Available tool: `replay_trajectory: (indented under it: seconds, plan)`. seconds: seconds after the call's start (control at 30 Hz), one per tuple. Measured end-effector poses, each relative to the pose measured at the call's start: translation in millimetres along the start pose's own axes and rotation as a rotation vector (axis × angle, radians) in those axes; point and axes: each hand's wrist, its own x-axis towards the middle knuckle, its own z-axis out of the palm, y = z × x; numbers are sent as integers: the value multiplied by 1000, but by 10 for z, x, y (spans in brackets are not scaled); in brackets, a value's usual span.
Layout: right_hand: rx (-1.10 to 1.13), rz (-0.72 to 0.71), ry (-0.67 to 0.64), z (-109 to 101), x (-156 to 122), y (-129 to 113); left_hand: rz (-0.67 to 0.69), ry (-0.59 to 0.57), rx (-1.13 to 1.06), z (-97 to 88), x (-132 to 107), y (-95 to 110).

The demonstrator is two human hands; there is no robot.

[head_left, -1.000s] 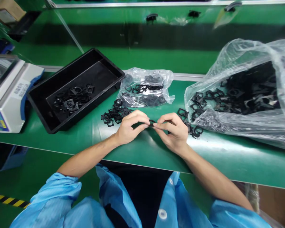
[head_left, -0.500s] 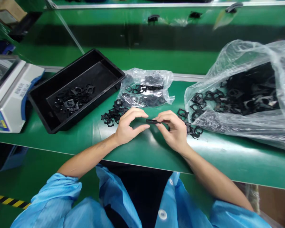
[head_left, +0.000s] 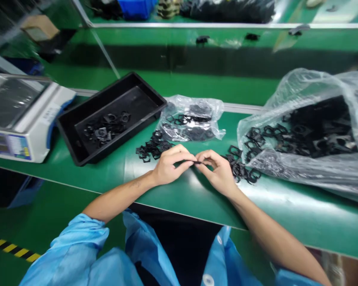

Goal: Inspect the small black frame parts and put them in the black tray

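Black part [head_left: 198,162] is pinched narrowly by left hand [head_left: 167,167] and right hand [head_left: 219,173], centre of frame; might be dropped or bent if gripped unevenly.

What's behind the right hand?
Behind and to the side of the right hand, loose small black parts lie on the green table, next to the large clear bag. The hand overlaps the pile's left edge; what it covers there cannot be seen.

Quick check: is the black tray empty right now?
No, a loose cluster of black parts lies inside the black tray.
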Motion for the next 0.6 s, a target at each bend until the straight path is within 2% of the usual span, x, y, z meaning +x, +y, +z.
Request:
replay_trajectory:
  seconds: [0.1,0.17,0.2,0.27,0.4,0.43,0.5,0.53,0.6]
  plan:
    - [-135,-104,20,1,29,0,8,38,37,-7,88,-14]
    - [-239,-184,14,-2,61,-6,8,77,94,-136,179,-50]
    - [-290,-231,4,-3,75,-9,6,109,140,-259,224,-73]
    - [-368,-310,-15,0,88,-12,-8,206,275,-623,292,-124]
    - [-423,-387,-78,33,52,8,-112,428,608,-1562,312,-251]
    - [-434,-395,-92,43,37,16,-161,420,669,-1754,296,-275]
    - [-460,-410,-106,59,13,30,-227,301,790,-1986,237,-287]
    - [-471,-419,-112,64,5,35,-217,274,837,-2013,194,-272]
    - [-485,-435,-126,71,-1,39,-127,209,859,-1898,88,-211]
